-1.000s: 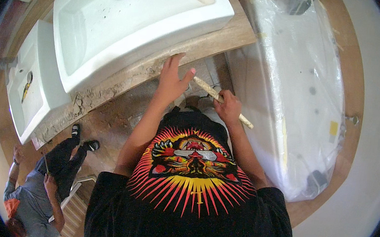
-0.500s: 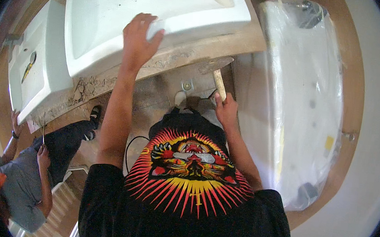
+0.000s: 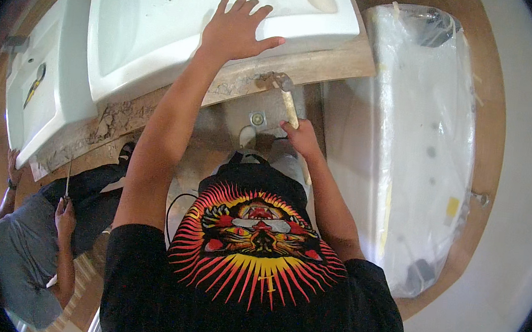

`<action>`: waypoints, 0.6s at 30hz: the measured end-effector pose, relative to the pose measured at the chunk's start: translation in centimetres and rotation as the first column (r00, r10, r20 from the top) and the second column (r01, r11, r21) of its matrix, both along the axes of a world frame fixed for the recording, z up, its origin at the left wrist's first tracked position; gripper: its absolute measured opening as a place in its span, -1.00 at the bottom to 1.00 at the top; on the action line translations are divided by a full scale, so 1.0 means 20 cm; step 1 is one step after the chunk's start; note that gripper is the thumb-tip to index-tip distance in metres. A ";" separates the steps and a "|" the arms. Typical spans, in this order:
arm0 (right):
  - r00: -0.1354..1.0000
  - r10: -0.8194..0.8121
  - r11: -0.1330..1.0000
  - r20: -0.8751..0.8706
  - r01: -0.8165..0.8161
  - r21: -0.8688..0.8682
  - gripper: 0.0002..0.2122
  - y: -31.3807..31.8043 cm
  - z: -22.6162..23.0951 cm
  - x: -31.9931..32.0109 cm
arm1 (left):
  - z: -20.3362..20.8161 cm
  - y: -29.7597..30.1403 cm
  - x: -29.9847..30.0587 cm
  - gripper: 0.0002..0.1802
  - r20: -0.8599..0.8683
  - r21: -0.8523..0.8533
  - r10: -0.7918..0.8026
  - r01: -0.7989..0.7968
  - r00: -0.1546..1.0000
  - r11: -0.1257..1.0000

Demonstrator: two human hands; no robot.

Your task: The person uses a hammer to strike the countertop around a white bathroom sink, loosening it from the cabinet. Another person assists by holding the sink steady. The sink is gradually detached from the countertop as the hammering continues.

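Observation:
My left hand [image 3: 235,32] lies with spread fingers over the front rim of a large white washbasin [image 3: 154,59]. My right hand [image 3: 306,138] grips a hammer [image 3: 290,106] by its pale handle. The hammer's grey head is up at the rough front edge of the brown countertop [image 3: 327,62], to the right of my left hand. Whether the head touches the edge, I cannot tell. Along this edge the surface is broken and chipped, mostly toward the left.
At left, a co-worker [image 3: 31,239] holds a thin rod-like tool beside a second white basin [image 3: 57,75], where a yellow-and-dark tool [image 3: 34,87] lies. A plastic-wrapped white bathtub [image 3: 417,161] stands at right. A floor drain [image 3: 257,119] shows below the counter.
My left hand has slid right along the basin rim and spread its fingers. My right hand has moved up and left, bringing the hammer head to the counter edge.

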State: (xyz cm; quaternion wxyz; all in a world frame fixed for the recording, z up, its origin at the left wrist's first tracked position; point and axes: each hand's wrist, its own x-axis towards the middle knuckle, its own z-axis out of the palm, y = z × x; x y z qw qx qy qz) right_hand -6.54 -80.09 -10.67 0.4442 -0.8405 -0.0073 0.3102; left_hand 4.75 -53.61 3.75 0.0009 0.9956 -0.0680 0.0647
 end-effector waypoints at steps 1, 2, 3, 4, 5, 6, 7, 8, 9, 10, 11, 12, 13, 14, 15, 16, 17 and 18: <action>0.999 -0.023 0.998 -0.043 0.025 0.051 -0.71 0.02 -0.01 0.00 | 0.01 0.00 0.00 -0.04 -0.019 0.005 0.018 -0.018 1.000 1.000; 0.993 -0.043 0.995 -0.111 0.053 0.090 -0.74 0.03 0.01 0.01 | 0.01 0.00 0.00 -0.03 -0.038 0.005 0.026 -0.026 0.999 1.000; 0.982 -0.062 0.988 -0.180 0.085 0.125 -0.78 0.04 0.03 0.02 | 0.01 0.00 0.01 -0.03 -0.058 0.005 0.034 -0.034 0.998 0.999; 0.966 -0.078 0.980 -0.248 0.120 0.158 -0.81 0.04 0.05 0.02 | 0.00 -0.01 0.01 -0.02 -0.077 0.005 0.041 -0.041 0.996 0.999; 0.964 -0.065 0.972 -0.259 0.120 0.201 -0.81 0.05 0.05 0.01 | 0.01 0.00 0.00 -0.02 -0.073 0.010 0.045 -0.044 0.996 0.999; 0.962 -0.053 0.962 -0.270 0.121 0.243 -0.81 0.03 0.04 0.00 | 0.01 0.00 0.00 -0.02 -0.070 0.014 0.048 -0.047 0.996 0.999; 0.959 -0.041 0.951 -0.280 0.124 0.284 -0.81 0.02 0.03 -0.02 | 0.01 0.00 0.00 -0.02 -0.067 0.018 0.049 -0.048 0.997 0.999; 0.966 -0.058 0.958 -0.250 0.124 0.257 -0.80 0.01 0.02 -0.04 | 0.02 -0.01 0.00 -0.02 -0.077 0.021 0.054 -0.052 0.996 0.998; 0.972 -0.075 0.965 -0.221 0.126 0.229 -0.80 0.00 0.00 -0.08 | 0.02 -0.02 0.00 -0.02 -0.087 0.024 0.058 -0.056 0.995 0.998; 0.977 -0.092 0.971 -0.190 0.130 0.200 -0.79 -0.01 -0.02 -0.09 | 0.03 -0.02 0.00 -0.02 -0.098 0.026 0.061 -0.058 0.993 0.998; 0.997 -0.074 0.987 0.018 0.070 0.148 -0.78 -0.01 -0.01 -0.09 | 0.03 -0.01 0.00 -0.02 -0.096 0.027 0.064 -0.062 0.993 0.998; 0.974 -0.040 0.996 0.224 0.022 0.084 -0.77 0.00 0.01 -0.08 | 0.03 -0.01 0.00 -0.02 -0.094 0.028 0.068 -0.065 0.993 0.997; 0.909 0.007 1.000 0.418 -0.014 0.013 -0.76 0.01 0.02 -0.07 | 0.03 -0.01 0.00 -0.02 -0.092 0.029 0.072 -0.069 0.993 0.997; 0.945 -0.029 1.000 0.324 0.024 0.019 -0.73 0.01 0.03 -0.07 | 0.04 -0.01 0.00 -0.02 -0.095 0.028 0.074 -0.071 0.993 0.997; 0.971 -0.066 0.998 0.228 0.062 0.022 -0.69 0.02 0.04 -0.08 | 0.04 -0.01 0.00 -0.02 -0.098 0.028 0.076 -0.074 0.992 0.997; 0.986 -0.102 0.995 0.129 0.100 0.022 -0.65 0.02 0.04 -0.08 | 0.04 -0.01 -0.01 -0.02 -0.100 0.028 0.080 -0.078 0.992 0.997; 0.967 -0.082 0.997 0.240 0.076 0.033 -0.67 0.01 0.03 -0.08 | 0.05 -0.01 0.00 -0.03 -0.111 0.027 0.081 -0.078 0.991 0.997; 0.935 -0.062 0.998 0.348 0.051 0.042 -0.68 0.00 0.01 -0.10 | 0.05 -0.02 0.00 -0.03 -0.121 0.028 0.082 -0.079 0.989 0.997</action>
